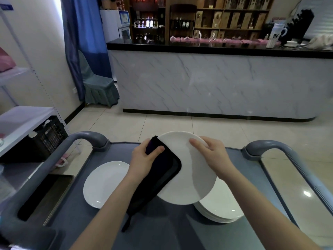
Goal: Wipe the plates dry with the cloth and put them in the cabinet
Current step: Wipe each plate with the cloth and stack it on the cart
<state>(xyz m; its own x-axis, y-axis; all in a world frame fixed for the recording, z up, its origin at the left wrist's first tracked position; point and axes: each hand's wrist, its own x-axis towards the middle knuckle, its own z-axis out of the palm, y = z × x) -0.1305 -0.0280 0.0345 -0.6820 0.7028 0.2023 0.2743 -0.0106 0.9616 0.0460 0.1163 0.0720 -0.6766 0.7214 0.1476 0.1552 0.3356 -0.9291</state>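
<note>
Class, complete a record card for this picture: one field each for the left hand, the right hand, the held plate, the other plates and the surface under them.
Left hand: left hand grips folded dark cloth against the plate's face
Right hand: right hand grips the plate's rim
Held plate: round white ceramic plate, raised, tilted
Other plates: single white plate left; stack of white plates right
Surface: grey cart top

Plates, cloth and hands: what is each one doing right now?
Held plate: lifted, tilted.
Cloth: wrapped over the held plate's left rim.
Left hand: grips the cloth.
Right hand: holds held plate's right rim.
Lone plate: flat on cart.
Plate stack: resting on cart.
</note>
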